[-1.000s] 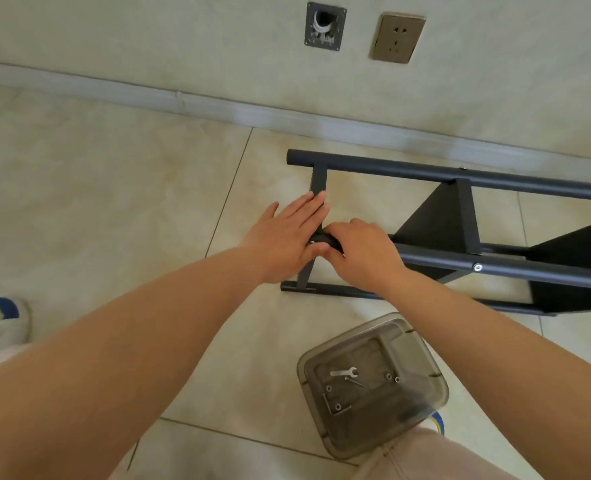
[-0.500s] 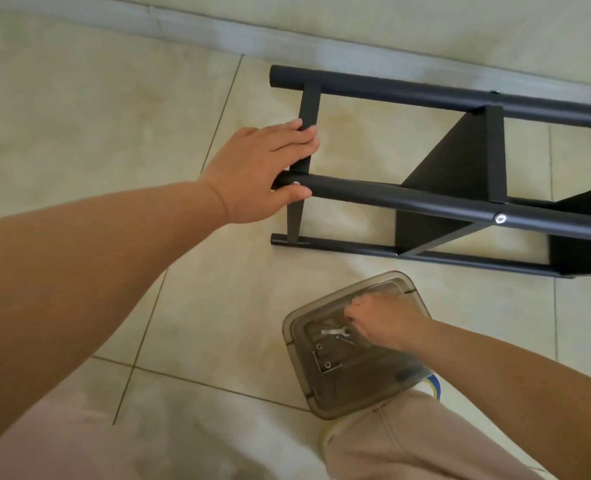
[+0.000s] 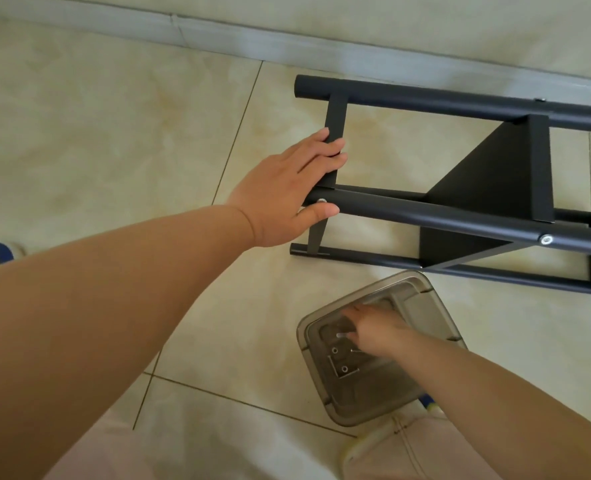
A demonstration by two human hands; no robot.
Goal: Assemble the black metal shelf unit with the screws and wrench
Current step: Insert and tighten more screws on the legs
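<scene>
- Two hands busy: my left hand [image 3: 287, 192] has straight fingers on the flat crossbar of the black shelf frame [image 3: 460, 216], thumb under the near tube by a screw [image 3: 321, 201]. Frame's lying sideways on the floor tiles [image 3: 114, 140].
- Right hand [image 3: 377, 332] is down in the clear plastic tub [image 3: 436, 306] over the wrench [image 3: 342, 336]; too blurry to tell if I'm gripping it.
- Couple loose screws [image 3: 334, 350] beside it.

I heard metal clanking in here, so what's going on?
A person is putting together a black metal shelf unit that lies on its side on the tiled floor. The left hand steadies the frame at the end of a tube, fingers laid across the flat crossbar. The right hand reaches into a clear plastic container on the floor, where the small screws lie. Motion blur hides whether it has picked anything up.
</scene>
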